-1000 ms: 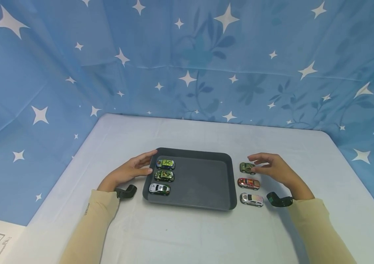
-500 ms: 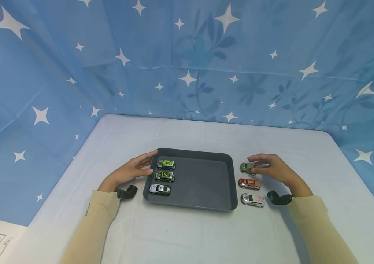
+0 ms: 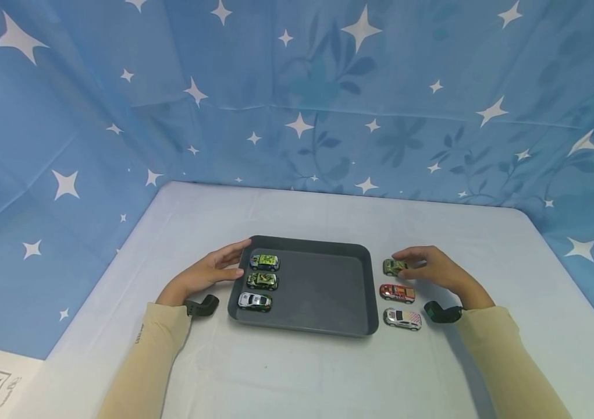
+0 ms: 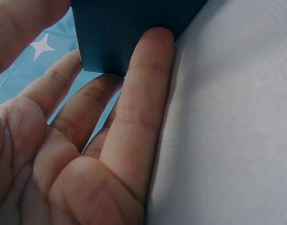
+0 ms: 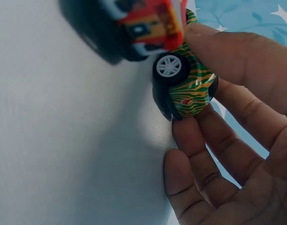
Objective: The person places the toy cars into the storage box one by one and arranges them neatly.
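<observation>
In the head view my left hand (image 3: 206, 270) rests at the left side of a dark grey tray (image 3: 323, 291), fingers mostly extended. Its fingertips meet the tray wall (image 4: 106, 42) in the left wrist view. My right hand (image 3: 438, 270) is at a small green camouflage toy car (image 3: 393, 267) just beyond the tray's right side. The right wrist view shows thumb and fingers around this green-and-orange striped car (image 5: 192, 93), pinching it. Below it on the table are a red toy car (image 3: 397, 293) and a white toy car (image 3: 403, 319).
Inside the tray's left end stand a yellow-green toy car (image 3: 265, 262), a camouflage toy car (image 3: 262, 281) and a white-and-green toy car (image 3: 255, 302). A white cloth covers the table (image 3: 297, 378). Behind hangs a blue curtain (image 3: 255, 75) with white stars.
My right hand's thumb and fingers have closed in a little on the green toy car. My left hand stays at the tray, and the view has shifted very slightly.
</observation>
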`<move>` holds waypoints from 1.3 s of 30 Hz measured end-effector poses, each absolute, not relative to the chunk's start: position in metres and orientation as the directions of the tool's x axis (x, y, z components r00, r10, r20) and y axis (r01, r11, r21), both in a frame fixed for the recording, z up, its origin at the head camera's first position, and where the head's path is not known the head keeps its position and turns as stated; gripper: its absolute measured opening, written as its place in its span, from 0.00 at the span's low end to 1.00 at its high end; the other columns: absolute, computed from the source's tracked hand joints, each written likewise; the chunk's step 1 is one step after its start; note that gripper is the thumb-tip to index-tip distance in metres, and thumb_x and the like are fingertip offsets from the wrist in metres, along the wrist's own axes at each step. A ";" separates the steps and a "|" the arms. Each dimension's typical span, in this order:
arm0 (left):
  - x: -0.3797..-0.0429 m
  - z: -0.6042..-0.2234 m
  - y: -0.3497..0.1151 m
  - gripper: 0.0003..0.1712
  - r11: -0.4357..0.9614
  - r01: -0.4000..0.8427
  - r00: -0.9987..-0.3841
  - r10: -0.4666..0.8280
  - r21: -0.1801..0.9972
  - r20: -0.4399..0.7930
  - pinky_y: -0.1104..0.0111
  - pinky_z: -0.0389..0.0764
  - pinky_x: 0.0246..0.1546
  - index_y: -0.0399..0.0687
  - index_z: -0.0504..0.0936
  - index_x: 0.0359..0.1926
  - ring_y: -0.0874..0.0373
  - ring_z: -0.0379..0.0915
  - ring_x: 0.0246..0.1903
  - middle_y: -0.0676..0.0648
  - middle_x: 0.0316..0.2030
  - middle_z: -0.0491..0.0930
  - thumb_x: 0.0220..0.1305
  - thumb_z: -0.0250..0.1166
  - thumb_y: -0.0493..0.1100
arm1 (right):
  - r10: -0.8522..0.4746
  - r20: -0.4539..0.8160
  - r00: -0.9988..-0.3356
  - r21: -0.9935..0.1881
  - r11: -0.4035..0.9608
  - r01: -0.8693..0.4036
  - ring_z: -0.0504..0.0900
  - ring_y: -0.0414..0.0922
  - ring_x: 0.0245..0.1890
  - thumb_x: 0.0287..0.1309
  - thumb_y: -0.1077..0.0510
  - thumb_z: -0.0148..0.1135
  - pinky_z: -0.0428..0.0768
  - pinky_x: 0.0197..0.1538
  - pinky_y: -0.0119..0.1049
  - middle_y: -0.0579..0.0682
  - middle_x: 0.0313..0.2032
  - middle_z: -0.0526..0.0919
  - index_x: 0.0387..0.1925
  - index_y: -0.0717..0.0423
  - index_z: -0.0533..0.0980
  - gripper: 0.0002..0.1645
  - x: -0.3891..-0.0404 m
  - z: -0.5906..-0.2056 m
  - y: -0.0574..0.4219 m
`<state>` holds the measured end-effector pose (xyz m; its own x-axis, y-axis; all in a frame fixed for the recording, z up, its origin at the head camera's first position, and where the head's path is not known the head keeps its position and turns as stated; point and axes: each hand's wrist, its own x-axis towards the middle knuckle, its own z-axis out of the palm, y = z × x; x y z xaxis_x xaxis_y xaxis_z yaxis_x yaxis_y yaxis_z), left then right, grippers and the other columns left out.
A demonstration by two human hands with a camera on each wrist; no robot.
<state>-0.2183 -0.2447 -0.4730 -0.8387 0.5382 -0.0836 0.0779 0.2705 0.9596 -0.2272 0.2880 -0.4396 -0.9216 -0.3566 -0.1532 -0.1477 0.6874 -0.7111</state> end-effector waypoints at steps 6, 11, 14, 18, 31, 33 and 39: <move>-0.218 -0.472 -0.244 0.46 0.271 0.087 -0.837 0.541 0.959 -0.077 0.36 0.53 0.80 0.40 0.54 0.86 0.30 0.49 0.82 0.34 0.84 0.53 0.78 0.67 0.42 | -0.339 -0.158 -0.927 -0.695 0.706 -0.140 0.86 0.64 0.56 0.65 0.61 0.77 0.80 0.61 0.68 0.66 0.55 0.87 0.61 0.71 0.82 0.27 -0.229 -0.442 0.288; -0.218 -0.471 -0.244 0.45 0.271 0.088 -0.836 0.544 0.959 -0.077 0.37 0.53 0.80 0.40 0.54 0.86 0.31 0.49 0.82 0.34 0.84 0.53 0.78 0.66 0.41 | -0.324 -0.158 -0.933 -0.680 0.720 -0.135 0.86 0.65 0.56 0.65 0.60 0.77 0.81 0.60 0.67 0.64 0.53 0.88 0.60 0.70 0.83 0.26 -0.229 -0.443 0.287; -0.218 -0.472 -0.245 0.45 0.270 0.094 -0.834 0.548 0.958 -0.073 0.37 0.54 0.80 0.39 0.54 0.86 0.30 0.49 0.82 0.34 0.84 0.52 0.79 0.66 0.41 | -0.317 -0.157 -0.935 -0.677 0.724 -0.132 0.86 0.66 0.56 0.65 0.60 0.77 0.81 0.60 0.67 0.65 0.53 0.88 0.59 0.70 0.84 0.25 -0.229 -0.443 0.287; -0.218 -0.472 -0.245 0.45 0.267 0.094 -0.834 0.548 0.959 -0.071 0.37 0.53 0.80 0.40 0.54 0.86 0.31 0.49 0.82 0.34 0.84 0.52 0.79 0.66 0.41 | -0.306 -0.157 -0.939 -0.673 0.729 -0.125 0.86 0.67 0.57 0.65 0.60 0.77 0.81 0.60 0.67 0.65 0.54 0.88 0.59 0.69 0.84 0.25 -0.228 -0.443 0.286; -0.218 -0.473 -0.246 0.46 0.271 0.096 -0.832 0.550 0.958 -0.072 0.37 0.53 0.80 0.39 0.53 0.86 0.30 0.49 0.82 0.33 0.84 0.52 0.78 0.67 0.42 | -0.310 -0.115 -0.944 -0.653 0.740 -0.164 0.84 0.68 0.59 0.66 0.59 0.76 0.82 0.59 0.68 0.68 0.57 0.86 0.60 0.68 0.84 0.24 -0.220 -0.430 0.285; -0.218 -0.473 -0.246 0.46 0.269 0.097 -0.831 0.551 0.958 -0.071 0.37 0.53 0.80 0.39 0.53 0.86 0.30 0.48 0.82 0.34 0.85 0.52 0.78 0.67 0.42 | -0.314 -0.108 -0.943 -0.653 0.738 -0.171 0.84 0.67 0.58 0.65 0.60 0.76 0.84 0.58 0.66 0.67 0.58 0.86 0.59 0.67 0.85 0.24 -0.219 -0.428 0.285; -0.218 -0.473 -0.246 0.46 0.271 0.096 -0.831 0.551 0.958 -0.073 0.36 0.53 0.80 0.39 0.53 0.87 0.30 0.48 0.82 0.34 0.85 0.51 0.79 0.67 0.42 | -0.338 -0.088 -0.937 -0.661 0.723 -0.198 0.86 0.64 0.55 0.65 0.60 0.76 0.87 0.55 0.62 0.66 0.56 0.87 0.59 0.67 0.85 0.24 -0.217 -0.423 0.283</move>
<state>-0.2184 -0.2459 -0.4729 -0.8313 0.5510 -0.0726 0.0956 0.2705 0.9580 -0.2166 0.2829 -0.4235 -0.9372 -0.3375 -0.0882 -0.1983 0.7233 -0.6615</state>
